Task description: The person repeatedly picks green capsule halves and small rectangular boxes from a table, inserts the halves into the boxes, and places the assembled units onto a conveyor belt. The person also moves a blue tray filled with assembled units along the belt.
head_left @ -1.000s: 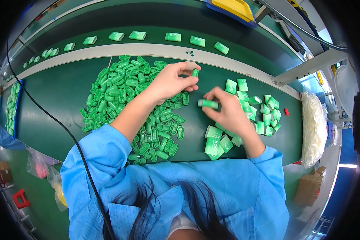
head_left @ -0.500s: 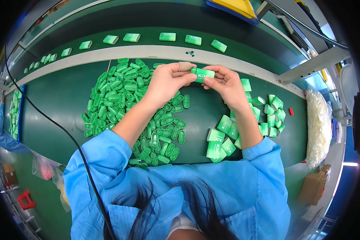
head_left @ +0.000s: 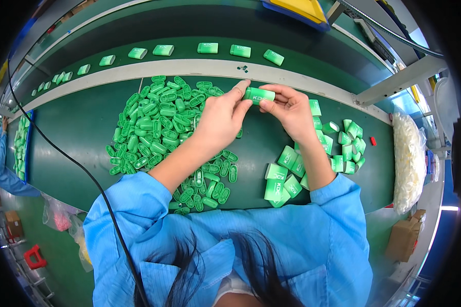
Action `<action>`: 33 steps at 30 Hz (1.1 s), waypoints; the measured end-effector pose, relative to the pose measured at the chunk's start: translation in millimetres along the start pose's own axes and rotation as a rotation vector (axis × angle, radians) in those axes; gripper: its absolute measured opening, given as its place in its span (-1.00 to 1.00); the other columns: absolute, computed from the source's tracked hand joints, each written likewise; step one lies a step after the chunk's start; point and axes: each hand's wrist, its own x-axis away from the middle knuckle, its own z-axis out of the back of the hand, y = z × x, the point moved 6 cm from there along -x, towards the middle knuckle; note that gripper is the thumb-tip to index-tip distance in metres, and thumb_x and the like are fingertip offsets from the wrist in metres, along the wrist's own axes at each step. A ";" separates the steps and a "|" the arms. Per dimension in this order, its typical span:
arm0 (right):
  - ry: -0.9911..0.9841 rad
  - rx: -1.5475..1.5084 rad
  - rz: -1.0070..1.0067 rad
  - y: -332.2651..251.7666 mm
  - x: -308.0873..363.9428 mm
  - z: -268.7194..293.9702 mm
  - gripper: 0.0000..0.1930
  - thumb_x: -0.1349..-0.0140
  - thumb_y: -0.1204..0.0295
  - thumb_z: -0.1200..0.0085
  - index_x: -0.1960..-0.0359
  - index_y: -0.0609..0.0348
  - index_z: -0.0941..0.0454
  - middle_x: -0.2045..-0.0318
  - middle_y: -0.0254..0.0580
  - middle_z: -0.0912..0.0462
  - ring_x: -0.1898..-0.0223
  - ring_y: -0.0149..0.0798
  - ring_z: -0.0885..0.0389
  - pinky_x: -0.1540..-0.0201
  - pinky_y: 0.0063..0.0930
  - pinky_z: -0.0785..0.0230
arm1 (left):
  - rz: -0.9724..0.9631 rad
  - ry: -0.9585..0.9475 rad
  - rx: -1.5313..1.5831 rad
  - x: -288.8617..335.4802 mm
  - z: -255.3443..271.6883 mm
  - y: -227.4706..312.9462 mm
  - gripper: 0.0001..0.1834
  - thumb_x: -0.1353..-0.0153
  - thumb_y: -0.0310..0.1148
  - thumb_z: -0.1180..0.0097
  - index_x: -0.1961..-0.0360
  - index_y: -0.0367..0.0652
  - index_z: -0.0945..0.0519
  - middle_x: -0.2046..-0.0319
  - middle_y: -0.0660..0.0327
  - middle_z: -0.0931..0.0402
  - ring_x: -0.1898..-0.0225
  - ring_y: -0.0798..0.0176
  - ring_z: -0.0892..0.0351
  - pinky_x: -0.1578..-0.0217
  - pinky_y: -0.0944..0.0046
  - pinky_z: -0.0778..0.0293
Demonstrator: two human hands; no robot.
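Note:
Both hands meet above the green table (head_left: 82,123) and pinch one small green plastic case (head_left: 259,95) between their fingertips. My left hand (head_left: 223,118) grips its left end, my right hand (head_left: 287,107) its right end. Under and left of my left hand lies a big heap of flat green oval rings (head_left: 159,123). Right of my right forearm lie several green rectangular cases (head_left: 312,153), some with open ends showing.
Finished green cases (head_left: 207,48) lie in a row on the far conveyor belt. A bag of white parts (head_left: 409,158) sits at the right edge. A black cable (head_left: 61,148) crosses the table's left. A yellow bin (head_left: 302,7) stands at the back.
One second ago my hands were apart, each with a green piece. They came together, lifted toward the far edge, and now hold one joined green case.

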 end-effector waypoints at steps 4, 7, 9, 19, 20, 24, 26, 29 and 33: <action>0.092 0.294 0.046 -8.5 7.3 -6.9 -0.67 -0.05 0.59 -0.16 0.09 0.35 -0.49 0.32 -0.17 -0.64 0.31 -0.45 -0.60 0.17 -0.61 -0.44 | -0.147 0.168 -0.192 8.6 -4.7 8.4 -0.59 -0.13 -0.55 0.02 -0.05 -0.38 -0.36 0.44 -0.19 -0.52 0.44 -0.17 -0.55 0.45 0.08 -0.45; 0.137 0.283 0.052 -5.1 8.4 -2.8 -0.66 -0.05 0.57 -0.17 0.10 0.34 -0.49 0.37 -0.18 -0.64 0.36 -0.45 -0.60 0.22 -0.60 -0.45 | -0.135 0.112 -0.193 5.3 -9.2 6.1 -0.59 -0.14 -0.54 0.02 -0.05 -0.38 -0.35 0.42 -0.18 -0.52 0.44 -0.20 -0.54 0.41 0.03 -0.44; 0.100 0.226 0.060 -4.0 -3.3 1.7 -0.68 -0.06 0.56 -0.16 0.10 0.34 -0.50 0.38 -0.18 -0.64 0.38 -0.44 -0.60 0.25 -0.59 -0.46 | -0.100 0.050 -0.186 -2.8 -4.0 7.6 -0.57 -0.11 -0.56 0.01 -0.05 -0.34 -0.36 0.34 -0.16 -0.53 0.34 -0.18 -0.54 0.29 0.02 -0.44; 0.471 0.441 -0.219 52.0 -99.0 142.3 -0.60 -0.08 0.41 -0.16 0.05 0.35 -0.47 0.28 -0.17 -0.60 0.39 -0.39 -0.61 0.28 -0.57 -0.44 | -0.403 -0.479 -0.622 25.4 -20.7 7.2 -0.68 0.09 -0.64 0.03 0.24 -0.25 -0.58 0.17 0.07 -0.52 0.11 0.05 -0.48 0.06 0.14 -0.42; 0.522 0.471 -0.195 55.0 -99.5 149.7 -0.58 -0.05 0.38 -0.18 0.06 0.32 -0.48 0.30 -0.17 -0.61 0.40 -0.35 -0.63 0.26 -0.54 -0.45 | -0.363 -0.509 -0.682 24.0 -21.6 10.1 -0.68 0.09 -0.63 0.03 0.24 -0.25 -0.58 0.20 0.07 -0.52 0.14 0.06 -0.49 0.10 0.14 -0.44; 0.454 1.147 0.085 10.2 -78.0 137.2 -0.60 0.01 0.28 -0.22 0.14 0.22 -0.55 0.30 -0.11 -0.61 0.28 -0.17 -0.62 0.17 -0.39 -0.43 | -0.281 -0.425 -0.798 22.3 -23.3 12.7 -0.72 0.04 -0.60 0.02 0.26 -0.23 -0.58 0.36 0.09 -0.48 0.25 0.11 -0.51 0.24 0.15 -0.50; 0.196 1.119 -0.043 -3.4 -59.1 121.1 -0.60 0.05 0.28 -0.26 0.18 0.22 -0.56 0.30 -0.15 -0.60 0.36 -0.22 -0.57 0.21 -0.40 -0.40 | -0.214 -0.335 -0.660 19.6 -20.7 10.5 -0.71 0.03 -0.59 0.01 0.23 -0.21 -0.58 0.41 0.11 -0.44 0.31 0.09 -0.51 0.28 0.16 -0.50; -0.045 1.171 -0.097 -12.7 -15.3 96.4 -0.67 0.09 0.29 -0.29 0.33 0.23 -0.56 0.40 -0.20 -0.56 0.46 -0.27 -0.48 0.29 -0.41 -0.36 | -0.274 -0.205 -0.412 12.0 -17.4 2.3 -0.68 0.02 -0.57 -0.03 0.17 -0.18 -0.56 0.41 0.14 -0.43 0.40 0.15 -0.52 0.33 0.19 -0.50; -0.016 1.118 -0.116 -13.5 7.1 84.5 -0.73 0.13 0.35 -0.31 0.50 0.22 -0.48 0.57 -0.29 -0.48 0.53 -0.34 -0.38 0.39 -0.39 -0.32 | 0.038 -0.304 -0.057 -6.6 -14.3 -6.0 -0.66 -0.01 -0.53 -0.10 0.12 -0.20 -0.53 0.30 0.18 -0.48 0.42 0.33 -0.55 0.39 0.26 -0.48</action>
